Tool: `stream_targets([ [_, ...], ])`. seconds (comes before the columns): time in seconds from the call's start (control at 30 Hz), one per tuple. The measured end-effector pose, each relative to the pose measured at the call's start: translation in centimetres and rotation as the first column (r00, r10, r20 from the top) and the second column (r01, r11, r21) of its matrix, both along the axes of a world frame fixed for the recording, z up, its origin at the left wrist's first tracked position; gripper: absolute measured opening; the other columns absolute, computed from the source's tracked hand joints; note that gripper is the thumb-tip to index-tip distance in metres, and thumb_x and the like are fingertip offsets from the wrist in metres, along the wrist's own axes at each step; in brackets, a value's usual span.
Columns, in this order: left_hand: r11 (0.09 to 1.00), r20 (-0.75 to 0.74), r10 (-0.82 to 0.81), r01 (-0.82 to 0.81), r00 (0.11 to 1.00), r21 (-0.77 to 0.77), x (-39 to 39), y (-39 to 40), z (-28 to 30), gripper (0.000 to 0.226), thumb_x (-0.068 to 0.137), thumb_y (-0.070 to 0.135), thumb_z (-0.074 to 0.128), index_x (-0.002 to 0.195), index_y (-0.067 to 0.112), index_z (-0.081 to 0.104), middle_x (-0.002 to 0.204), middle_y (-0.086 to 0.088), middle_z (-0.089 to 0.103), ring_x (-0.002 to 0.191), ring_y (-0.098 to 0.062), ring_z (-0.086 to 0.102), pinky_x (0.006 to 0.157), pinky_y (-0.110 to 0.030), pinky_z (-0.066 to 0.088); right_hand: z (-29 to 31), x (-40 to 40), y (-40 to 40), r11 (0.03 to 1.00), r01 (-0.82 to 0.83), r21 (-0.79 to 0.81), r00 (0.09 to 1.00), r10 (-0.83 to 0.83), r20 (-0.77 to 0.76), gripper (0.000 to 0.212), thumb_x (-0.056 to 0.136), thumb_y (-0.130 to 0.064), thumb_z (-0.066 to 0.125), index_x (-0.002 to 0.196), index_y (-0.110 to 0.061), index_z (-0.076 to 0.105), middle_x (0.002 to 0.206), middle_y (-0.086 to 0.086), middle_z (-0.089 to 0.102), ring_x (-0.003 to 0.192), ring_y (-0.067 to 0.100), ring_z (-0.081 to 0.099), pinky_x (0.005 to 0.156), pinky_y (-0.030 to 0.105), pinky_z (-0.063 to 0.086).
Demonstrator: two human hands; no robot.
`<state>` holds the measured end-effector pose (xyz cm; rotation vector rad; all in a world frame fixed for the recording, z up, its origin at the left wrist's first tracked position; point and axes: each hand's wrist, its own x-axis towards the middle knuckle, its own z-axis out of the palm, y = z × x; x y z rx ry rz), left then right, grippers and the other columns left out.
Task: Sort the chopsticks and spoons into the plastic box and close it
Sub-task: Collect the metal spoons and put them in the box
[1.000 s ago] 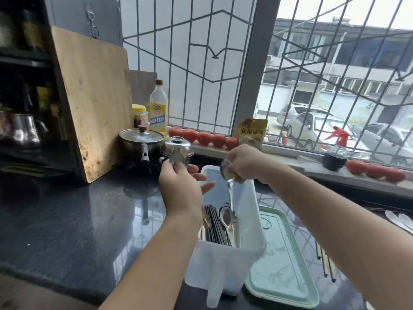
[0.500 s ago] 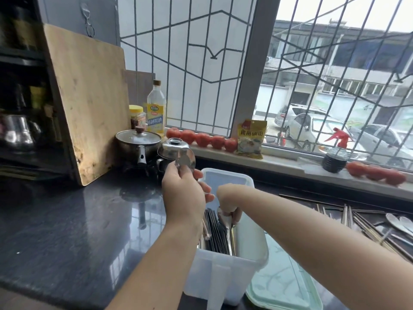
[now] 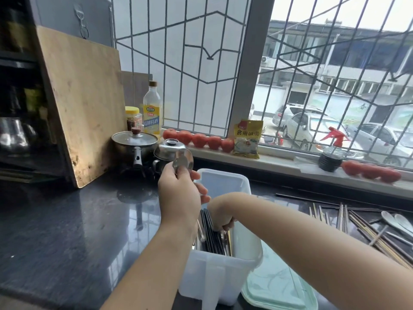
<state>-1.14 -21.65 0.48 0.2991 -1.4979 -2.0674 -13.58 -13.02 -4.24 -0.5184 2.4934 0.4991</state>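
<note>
White box [image 3: 223, 274] — open, upright on the counter [image 3: 67, 231]; dark chopsticks [image 3: 211, 233] inside. Green lid [image 3: 279, 291] flat beside it. Loose chopsticks [image 3: 362, 229] and spoons [image 3: 395, 222] lie right.

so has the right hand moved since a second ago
Yes. The right hand has gone down: it was above the rim of the plastic box holding a spoon, and now reaches inside among the utensils.
</note>
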Motion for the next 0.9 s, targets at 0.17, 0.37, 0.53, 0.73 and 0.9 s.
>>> stream_targets([
  [0.17, 1.000, -0.004, -0.015, 0.015, 1.000, 0.017, 0.0, 0.0, 0.0, 0.029, 0.111, 0.032, 0.042, 0.099, 0.011, 0.059, 0.080, -0.005, 0.059, 0.047, -0.009, 0.052, 0.047, -0.028, 0.050, 1.3, 0.6, 0.1, 0.988, -0.132, 0.081, 0.971, 0.145, -0.188, 0.031, 0.087, -0.009, 0.073, 0.061, -0.005, 0.056, 0.064, 0.005, 0.056, 0.068, 0.025, 0.059, 0.085, 0.036, 0.057],
  [0.37, 0.996, 0.000, -0.083, 0.083, 0.997, 0.016, 0.2, -0.1, 0.1, 0.029, 0.110, 0.033, 0.046, 0.101, 0.010, 0.062, 0.083, -0.005, 0.065, 0.046, -0.009, 0.052, 0.047, -0.025, 0.050, 6.8, 1.4, 1.8, 0.802, -0.091, -0.590, 0.919, -0.159, -0.359, 0.011, 0.095, -0.010, 0.060, 0.090, -0.007, 0.069, 0.080, 0.005, 0.070, 0.068, 0.021, 0.070, 0.060, 0.031, 0.059],
  [0.53, 0.991, -0.016, -0.131, 0.130, 0.991, -0.028, 0.2, 0.2, 0.3, 0.027, 0.108, 0.030, 0.052, 0.097, 0.009, 0.064, 0.079, -0.008, 0.064, 0.040, -0.013, 0.042, 0.040, -0.027, 0.038, 11.4, 6.8, 3.0, 0.196, -0.147, -0.970, 0.967, -0.176, -0.182, 0.029, 0.104, -0.032, 0.053, 0.096, -0.009, 0.067, 0.077, 0.002, 0.070, 0.057, 0.014, 0.065, 0.049, 0.027, 0.050],
  [0.73, 0.974, -0.025, -0.225, 0.224, 0.974, -0.035, 0.6, 0.3, 0.4, 0.025, 0.106, 0.025, 0.056, 0.094, 0.006, 0.065, 0.068, 0.000, 0.066, 0.037, -0.016, 0.041, 0.038, -0.024, 0.033, 10.5, 7.7, 2.2, 0.221, -0.346, -0.912, 0.883, -0.253, -0.396, 0.010, 0.093, -0.024, 0.071, 0.088, -0.017, 0.067, 0.075, -0.003, 0.071, 0.065, 0.013, 0.069, 0.058, 0.031, 0.056],
  [0.9, 0.961, 0.048, -0.276, 0.276, 0.960, 0.014, 0.8, 0.6, 0.5, 0.031, 0.112, 0.026, 0.040, 0.108, 0.003, 0.061, 0.092, -0.012, 0.070, 0.053, -0.023, 0.067, 0.045, -0.029, 0.051, 11.4, 5.3, 3.3, 0.281, -0.334, -0.900, 0.810, -0.404, -0.426, 0.015, 0.091, -0.020, 0.071, 0.077, -0.021, 0.069, 0.071, 0.002, 0.070, 0.066, 0.024, 0.070, 0.063, 0.041, 0.061],
])
